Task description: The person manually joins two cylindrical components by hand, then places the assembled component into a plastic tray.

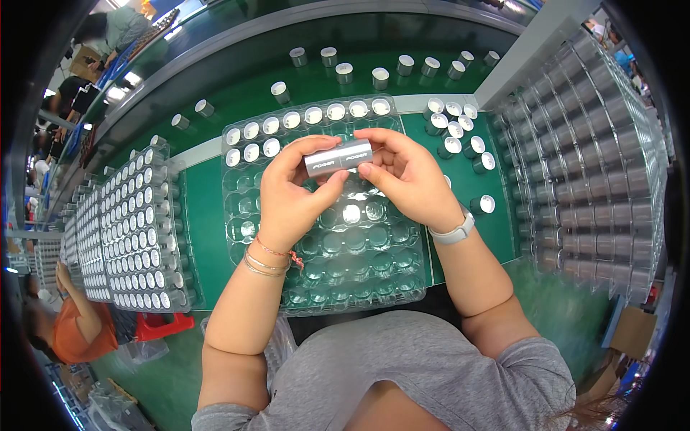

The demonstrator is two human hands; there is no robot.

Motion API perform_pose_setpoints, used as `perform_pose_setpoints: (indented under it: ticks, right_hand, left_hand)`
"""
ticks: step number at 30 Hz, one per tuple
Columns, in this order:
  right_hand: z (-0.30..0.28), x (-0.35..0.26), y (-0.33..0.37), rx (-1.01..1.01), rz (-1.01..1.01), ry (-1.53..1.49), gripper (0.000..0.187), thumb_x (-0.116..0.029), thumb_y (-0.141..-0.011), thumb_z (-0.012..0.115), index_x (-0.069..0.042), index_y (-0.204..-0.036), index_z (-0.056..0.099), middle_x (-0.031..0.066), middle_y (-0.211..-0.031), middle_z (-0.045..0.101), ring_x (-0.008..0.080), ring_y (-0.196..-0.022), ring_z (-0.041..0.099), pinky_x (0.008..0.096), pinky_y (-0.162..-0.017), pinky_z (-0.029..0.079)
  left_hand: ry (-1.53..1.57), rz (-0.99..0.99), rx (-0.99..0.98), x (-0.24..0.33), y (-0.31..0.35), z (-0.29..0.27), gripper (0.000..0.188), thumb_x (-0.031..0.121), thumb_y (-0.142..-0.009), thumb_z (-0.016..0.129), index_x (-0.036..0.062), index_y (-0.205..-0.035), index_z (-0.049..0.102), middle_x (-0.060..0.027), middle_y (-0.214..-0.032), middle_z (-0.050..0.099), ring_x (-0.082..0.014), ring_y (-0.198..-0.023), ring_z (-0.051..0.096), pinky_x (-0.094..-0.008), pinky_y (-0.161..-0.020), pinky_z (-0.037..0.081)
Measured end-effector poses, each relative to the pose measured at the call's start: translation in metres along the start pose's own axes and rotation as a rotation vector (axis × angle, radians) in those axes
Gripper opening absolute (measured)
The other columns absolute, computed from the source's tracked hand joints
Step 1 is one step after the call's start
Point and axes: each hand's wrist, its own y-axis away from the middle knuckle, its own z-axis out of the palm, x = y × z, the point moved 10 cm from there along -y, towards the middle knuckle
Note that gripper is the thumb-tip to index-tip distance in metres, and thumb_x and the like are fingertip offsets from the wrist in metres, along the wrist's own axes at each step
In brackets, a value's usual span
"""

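Two small grey cylinders with lettering on their sides are held level, end against end or nearly so, above a clear plastic tray [327, 219] of round pockets. My left hand [287, 187] grips the left cylinder [320, 165] between thumb and fingers. The right cylinder [355, 154] is pinched by my right hand [410, 176], its thumb below and fingers above and behind. White-topped cylinders [313, 115] fill the tray's far row and some pockets at its far left. The nearer pockets that show hold nothing. My hands hide part of the tray's middle.
Loose white-topped cylinders [453, 146] stand right of the tray. More stand spaced along a green belt [237, 79] at the back. Filled trays [136, 237] are at the left, and a tall stack of filled trays [589, 165] rises at the right. A red stool [162, 325] is lower left.
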Motion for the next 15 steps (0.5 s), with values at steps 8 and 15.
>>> perform_pose_setpoints:
  ticks: [8, 15]
  right_hand:
    - [-0.0005, 0.0022, 0.0002, -0.008, 0.042, 0.033, 0.042, 0.000, -0.090, 0.061, 0.001, -0.131, 0.049, 0.0070, -0.109, 0.062, 0.0110, -0.095, 0.060, 0.0251, -0.083, 0.049]
    - [0.0001, 0.0036, 0.0009, -0.012, 0.057, 0.017, 0.043, -0.001, -0.090, 0.061, 0.001, -0.132, 0.049, 0.0060, -0.104, 0.063, 0.0103, -0.090, 0.060, 0.0250, -0.079, 0.049]
  left_hand:
    - [0.022, -0.010, 0.008, -0.0012, 0.0000, 0.0002, 0.039, -0.004, -0.074, 0.074, 0.0012, -0.111, 0.062, -0.0070, -0.113, 0.062, -0.0141, -0.097, 0.062, -0.0244, -0.076, 0.052]
    - [0.026, -0.015, 0.015, -0.0007, 0.0004, 0.0002, 0.039, -0.004, -0.075, 0.074, 0.0003, -0.111, 0.062, -0.0080, -0.113, 0.063, -0.0150, -0.100, 0.063, -0.0251, -0.077, 0.053]
